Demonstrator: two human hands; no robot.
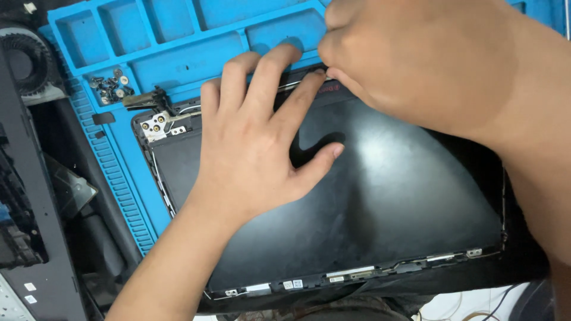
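A black laptop screen panel (386, 196) lies flat in its lid frame on a blue repair mat (178, 53). My left hand (262, 137) rests palm down on the panel's upper left part, fingers spread, holding nothing. My right hand (410, 59) is over the panel's top edge with its fingertips pinched together at the bezel strip (303, 80); what they pinch is too small to tell. A metal hinge (148, 101) sticks out at the lid's top left corner.
Several small screws (110, 88) lie in a mat tray near the hinge. A cooling fan (27, 59) and black laptop parts (35, 238) sit to the left of the mat. Small connectors (351, 274) line the panel's near edge.
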